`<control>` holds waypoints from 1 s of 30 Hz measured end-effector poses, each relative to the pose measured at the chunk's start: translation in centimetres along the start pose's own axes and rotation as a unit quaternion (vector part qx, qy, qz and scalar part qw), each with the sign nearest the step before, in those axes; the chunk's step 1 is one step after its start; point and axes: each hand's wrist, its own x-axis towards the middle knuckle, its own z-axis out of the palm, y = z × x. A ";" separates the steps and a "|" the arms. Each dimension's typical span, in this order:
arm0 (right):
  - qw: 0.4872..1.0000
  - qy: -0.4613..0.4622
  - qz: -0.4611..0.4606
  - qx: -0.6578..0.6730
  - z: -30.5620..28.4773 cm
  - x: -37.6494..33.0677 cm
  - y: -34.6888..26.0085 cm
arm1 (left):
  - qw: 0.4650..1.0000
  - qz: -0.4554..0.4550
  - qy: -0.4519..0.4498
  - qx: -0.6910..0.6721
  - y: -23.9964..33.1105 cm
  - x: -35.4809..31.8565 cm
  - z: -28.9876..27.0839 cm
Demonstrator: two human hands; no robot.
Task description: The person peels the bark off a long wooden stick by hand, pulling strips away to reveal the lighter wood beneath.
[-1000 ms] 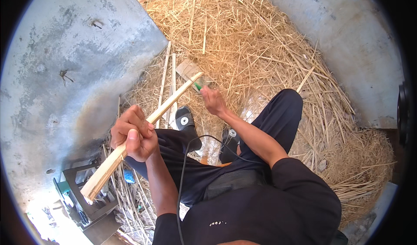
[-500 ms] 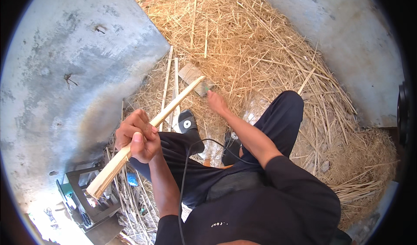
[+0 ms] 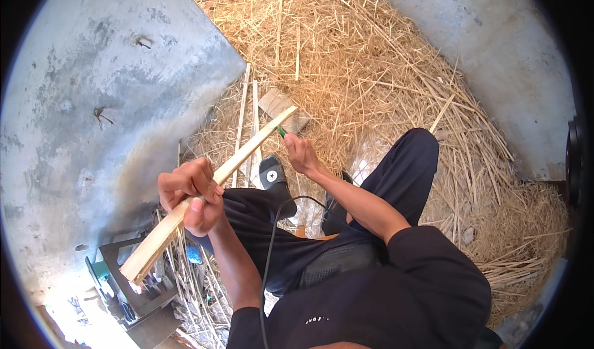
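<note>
My left hand point(image 3: 193, 195) is closed round the middle of a long, pale wooden strip point(image 3: 244, 153). The strip slants from its broad end at lower left to a narrow tip at upper right. Near that tip, my right hand point(image 3: 301, 153) grips a slim tool with a green part point(image 3: 281, 131) showing beyond the fingers. The green part reaches to the strip's underside; I cannot tell whether it touches, and the tool's kind is not clear. Behind the tip lies a flat, greyish-brown board point(image 3: 273, 102) among the shavings.
Straw-like shavings point(image 3: 352, 58) are heaped ahead and to the right. Long thin strips point(image 3: 242, 123) lie beyond my foot in a dark sandal point(image 3: 272, 174). Worn blue-grey walls point(image 3: 93, 71) stand on both sides. A dark frame point(image 3: 127, 287) sits at lower left. A black cable point(image 3: 270, 244) crosses my lap.
My right hand has drawn back toward me and to the left along the strip, and the green part now shows more clearly. My left hand still grips the strip, nearly in place.
</note>
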 end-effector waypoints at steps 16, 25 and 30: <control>0.994 -0.021 0.017 -0.109 -1.4 -1.2 -2.2 | 0.996 0.005 0.083 0.040 -0.4 -0.5 -0.3; 0.992 -0.022 0.006 -0.121 -1.7 -1.2 -1.6 | 0.996 0.014 0.068 0.061 0.0 -1.5 1.5; 0.977 0.006 0.001 -0.212 0.0 -0.3 -2.0 | 0.992 0.009 0.108 0.068 -0.2 -1.1 -0.2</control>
